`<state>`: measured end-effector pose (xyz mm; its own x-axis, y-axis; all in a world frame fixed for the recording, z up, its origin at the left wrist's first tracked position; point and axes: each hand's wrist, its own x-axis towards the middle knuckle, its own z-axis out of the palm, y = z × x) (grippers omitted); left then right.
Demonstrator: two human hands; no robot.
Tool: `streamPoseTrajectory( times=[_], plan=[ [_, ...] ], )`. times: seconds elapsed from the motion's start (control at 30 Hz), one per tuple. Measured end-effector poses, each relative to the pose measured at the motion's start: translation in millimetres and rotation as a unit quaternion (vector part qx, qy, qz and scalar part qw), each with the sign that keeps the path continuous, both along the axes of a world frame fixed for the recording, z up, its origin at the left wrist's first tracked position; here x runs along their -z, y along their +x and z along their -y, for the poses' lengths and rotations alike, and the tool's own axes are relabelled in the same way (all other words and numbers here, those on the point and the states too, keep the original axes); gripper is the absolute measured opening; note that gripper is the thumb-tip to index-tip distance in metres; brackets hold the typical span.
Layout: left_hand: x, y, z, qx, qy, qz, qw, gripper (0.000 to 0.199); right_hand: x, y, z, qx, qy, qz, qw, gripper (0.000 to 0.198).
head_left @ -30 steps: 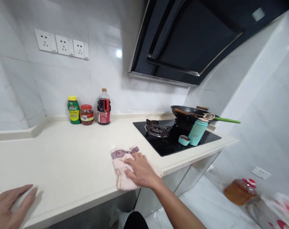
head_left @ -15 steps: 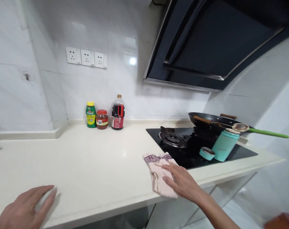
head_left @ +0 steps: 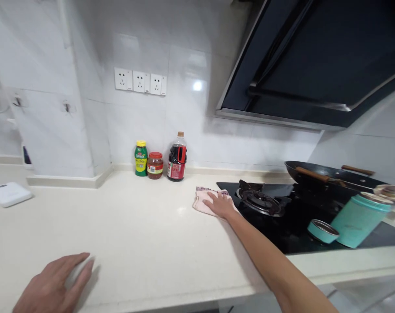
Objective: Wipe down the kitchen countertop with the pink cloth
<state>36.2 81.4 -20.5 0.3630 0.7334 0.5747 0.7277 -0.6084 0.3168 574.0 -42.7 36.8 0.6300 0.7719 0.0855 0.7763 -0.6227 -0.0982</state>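
My right hand (head_left: 219, 204) presses a pale pink cloth (head_left: 202, 203) with a purple patterned edge onto the counter. The hand lies over the cloth with its fingers forward, hiding part of it. The cloth sits beside the left edge of the black glass stove (head_left: 285, 237), just in front of a burner (head_left: 261, 200). At the lower left, my left hand (head_left: 55, 284) rests by the counter (head_left: 145, 248), thumb and fingers apart, holding nothing.
Against the wall stand a green bottle with a yellow cap (head_left: 141, 160), a red-lidded jar (head_left: 155, 166) and a dark sauce bottle (head_left: 177, 160). A wok (head_left: 306, 171), a tilted turquoise container (head_left: 360, 221) and a small turquoise cup (head_left: 323, 231) are on the stove. Far left lies a white flat device (head_left: 10, 194).
My right hand has slid the cloth from the counter's front edge back toward the wall, along the stove's left side. The view has turned left. My left hand looks much the same.
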Motion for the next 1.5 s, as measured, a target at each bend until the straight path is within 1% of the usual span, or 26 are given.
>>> streamPoseTrajectory(
  times=[0.07,0.13,0.2,0.3,0.37,0.47,0.53,0.6,0.63,0.7,0.77,0.83,0.93,1.0,1.07,1.13,1.17,1.23,1.33,1.43,1.5],
  plan=[
    [-11.7,4,8,0.011,-0.011,0.006,1.0,0.044,-7,-9,-21,0.011,-0.009,-0.023,1.0,0.078],
    [-21.6,7,15,0.012,-0.011,0.014,1.0,0.047,-14,-25,-35,-0.006,-0.016,-0.039,0.999,0.08],
    [-28.5,9,19,0.01,-0.009,0.016,1.0,0.049,-18,-50,-43,-0.051,-0.023,-0.05,0.997,0.078],
    [-34.3,10,23,0.004,-0.021,0.005,1.0,0.051,-20,-99,-42,-0.155,-0.036,-0.064,0.985,0.074],
    [-36.6,10,26,0.003,-0.03,-0.003,1.0,0.052,-20,-135,-32,-0.228,-0.041,-0.075,0.97,0.073],
    [-39.2,9,28,0.005,-0.036,-0.01,0.999,0.053,-21,-181,-2,-0.314,-0.043,-0.092,0.944,0.072],
    [-40.7,9,29,0.01,-0.041,-0.014,0.999,0.053,-21,-201,26,-0.358,-0.035,-0.109,0.927,0.071],
    [-42.0,9,30,0.018,-0.042,-0.018,0.999,0.053,-18,-211,56,-0.38,-0.017,-0.128,0.916,0.069],
    [-42.4,9,30,0.02,-0.043,-0.021,0.999,0.053,-16,-212,71,-0.381,-0.008,-0.133,0.915,0.066],
    [-42.6,8,30,0.023,-0.044,-0.028,0.998,0.052,-10,-206,96,-0.359,0.004,-0.134,0.924,0.06],
    [-42.0,8,29,0.023,-0.048,-0.032,0.998,0.051,-5,-187,115,-0.319,0.01,-0.12,0.94,0.056],
    [-41.1,7,29,0.025,-0.051,-0.036,0.998,0.052,-2,-159,127,-0.257,0.012,-0.089,0.962,0.054],
    [-41.1,8,31,0.022,-0.05,-0.042,0.998,0.053,-1,-111,137,-0.135,0.013,-0.036,0.99,0.054],
    [-42.6,10,34,0.017,-0.048,-0.05,0.997,0.053,-2,-86,138,-0.07,0.015,-0.019,0.997,0.057],
    [-44.9,13,37,0.011,-0.046,-0.059,0.997,0.053,-2,-75,136,-0.034,0.018,-0.013,0.999,0.058],
    [-47.0,15,39,0.003,-0.047,-0.071,0.996,0.053,-1,-80,132,-0.026,0.017,-0.013,0.999,0.057],
    [-47.7,16,40,0.0,-0.047,-0.076,0.996,0.052,-1,-89,131,-0.034,0.016,-0.016,0.999,0.057],
    [-47.9,17,40,-0.005,-0.045,-0.079,0.996,0.052,0,-117,130,-0.068,0.012,-0.026,0.997,0.056],
    [-46.6,18,38,-0.007,-0.041,-0.072,0.997,0.054,3,-177,133,-0.168,0.021,-0.049,0.984,0.055],
    [-46.6,17,37,-0.006,-0.047,-0.071,0.996,0.055,13,-250,131,-0.274,0.086,-0.067,0.955,0.059],
    [-47.6,16,36,0.0,-0.053,-0.082,0.995,0.052,23,-296,120,-0.316,0.13,-0.038,0.939,0.066]
  ],
)
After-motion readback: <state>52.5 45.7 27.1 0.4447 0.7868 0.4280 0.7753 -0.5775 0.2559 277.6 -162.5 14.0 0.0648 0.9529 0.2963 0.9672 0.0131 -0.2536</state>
